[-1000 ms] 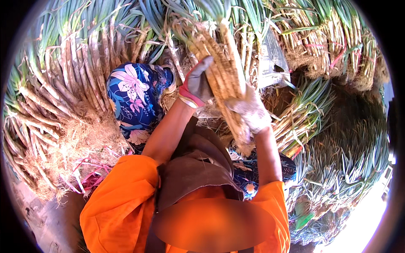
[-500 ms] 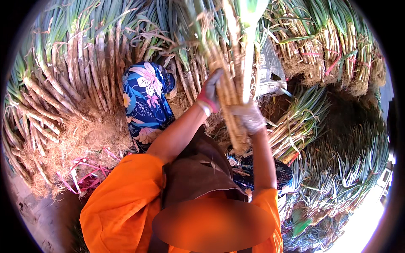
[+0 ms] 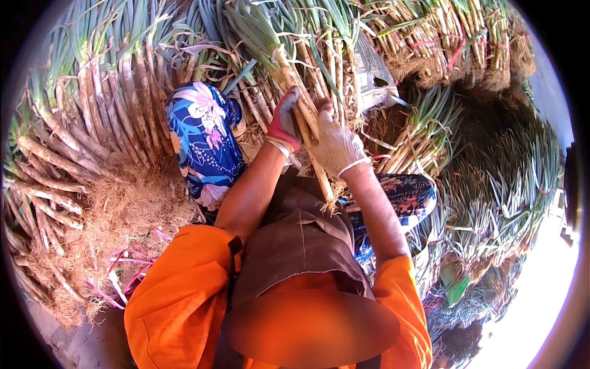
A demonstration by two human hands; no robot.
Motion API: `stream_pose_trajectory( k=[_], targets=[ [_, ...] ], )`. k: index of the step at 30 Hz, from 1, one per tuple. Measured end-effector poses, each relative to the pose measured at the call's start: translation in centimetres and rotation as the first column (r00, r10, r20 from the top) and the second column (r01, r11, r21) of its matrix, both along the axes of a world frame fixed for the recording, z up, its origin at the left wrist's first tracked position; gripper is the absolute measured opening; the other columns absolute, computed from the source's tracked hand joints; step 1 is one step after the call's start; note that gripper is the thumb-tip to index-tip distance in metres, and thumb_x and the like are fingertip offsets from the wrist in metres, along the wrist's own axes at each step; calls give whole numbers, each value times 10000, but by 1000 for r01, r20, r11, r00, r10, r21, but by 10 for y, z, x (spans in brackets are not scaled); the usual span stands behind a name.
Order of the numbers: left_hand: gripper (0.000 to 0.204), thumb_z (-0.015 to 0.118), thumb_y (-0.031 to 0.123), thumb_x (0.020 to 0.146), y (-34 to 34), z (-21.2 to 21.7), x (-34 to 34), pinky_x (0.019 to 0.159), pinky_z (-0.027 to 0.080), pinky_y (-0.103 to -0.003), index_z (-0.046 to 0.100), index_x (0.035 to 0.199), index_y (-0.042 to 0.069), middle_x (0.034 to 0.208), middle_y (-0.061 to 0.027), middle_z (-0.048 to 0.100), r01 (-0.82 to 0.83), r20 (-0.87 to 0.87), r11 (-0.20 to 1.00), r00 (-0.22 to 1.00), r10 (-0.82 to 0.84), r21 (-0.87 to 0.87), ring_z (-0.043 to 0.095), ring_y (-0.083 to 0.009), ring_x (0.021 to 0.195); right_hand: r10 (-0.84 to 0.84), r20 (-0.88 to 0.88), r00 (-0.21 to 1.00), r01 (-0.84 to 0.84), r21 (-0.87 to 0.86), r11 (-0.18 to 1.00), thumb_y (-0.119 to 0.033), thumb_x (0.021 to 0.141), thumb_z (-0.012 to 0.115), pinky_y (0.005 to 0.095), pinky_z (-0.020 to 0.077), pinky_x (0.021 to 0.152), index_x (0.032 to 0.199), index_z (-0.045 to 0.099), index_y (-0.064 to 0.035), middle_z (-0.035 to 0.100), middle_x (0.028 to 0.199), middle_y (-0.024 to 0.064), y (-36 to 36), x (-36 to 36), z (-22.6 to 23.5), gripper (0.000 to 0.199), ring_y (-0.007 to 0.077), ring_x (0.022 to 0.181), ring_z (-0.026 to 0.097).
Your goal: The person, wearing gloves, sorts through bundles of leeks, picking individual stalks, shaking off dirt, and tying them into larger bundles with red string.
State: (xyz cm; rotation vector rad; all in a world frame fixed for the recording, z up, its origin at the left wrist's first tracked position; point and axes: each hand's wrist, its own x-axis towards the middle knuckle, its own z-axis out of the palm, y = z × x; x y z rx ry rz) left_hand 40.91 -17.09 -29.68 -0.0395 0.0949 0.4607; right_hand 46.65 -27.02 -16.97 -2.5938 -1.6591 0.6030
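In front of my apron I hold a few long green onions (image 3: pixel 321 175), slanting with the leafy tops away from me and the roots toward my lap. My left hand (image 3: pixel 284 122), in a red and grey glove, grips the pale stalks from the left, its thumb along them. Lower down, my right hand (image 3: pixel 337 146), in a whitish knit glove, closes on the same stalks from the right; its fingertips are partly hidden. Just beyond both hands lies a row of more green onions (image 3: pixel 335 67).
A large heap of green onions (image 3: pixel 117 111) with tangled roots spreads at left, pink ties (image 3: pixel 126 267) beside it. Tied bundles (image 3: pixel 442 55) line the far right. A smaller pile (image 3: pixel 424 132) lies right of my hands, and a dense mass of leafy tops (image 3: pixel 498 215) beyond my right knee.
The thick bunch between my hands now shows as fewer stalks, tilted further left at the top. My right hand has moved up and left, closer to my left hand.
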Motion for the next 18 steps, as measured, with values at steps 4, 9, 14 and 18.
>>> stream_pose_trajectory(
  k=[4, 9, 14, 18],
  targets=[
    [366, 614, 330, 835, 7, 25, -8, 924, 477, -489, 558, 1025, 22, 1018, -197, 619, -46, 115, 999, 993, 42, 27, 619, -342, 912, 111, 174, 978, -131, 105, 986, -242, 873, 552, 501, 531, 711, 1372, 263, 153, 643, 935, 311, 1, -18, 22, 699, 451, 836, 647],
    [290, 623, 298, 809, 40, 5, -27, 817, 502, -441, 614, 960, 50, 852, -139, 634, -188, 333, 982, 926, 178, 0, 625, -286, 824, 182, -549, 816, 9, 326, 945, -447, 831, 673, 328, 449, 951, 1306, 516, 12, 629, 1142, 209, -17, -25, 80, 678, 251, 1063, 610],
    [428, 578, 363, 842, 40, 2, -42, 800, 501, -445, 608, 1028, -21, 895, -152, 634, -202, 411, 979, 894, 177, 18, 616, -304, 837, 284, -251, 925, 23, 784, 620, -476, 881, 583, 439, 410, 1013, 1265, 527, 26, 527, 1280, 241, -71, -45, 64, 635, 387, 1193, 520],
    [387, 590, 338, 852, 31, -4, -33, 746, 490, -472, 538, 1080, 29, 912, -136, 591, -147, 362, 959, 931, 50, 243, 570, -318, 836, 340, 100, 935, -218, 919, 329, -262, 805, 631, 448, 445, 949, 1053, 661, -4, 613, 1084, 191, -56, -74, 7, 359, 365, 1026, 579]
  ],
)
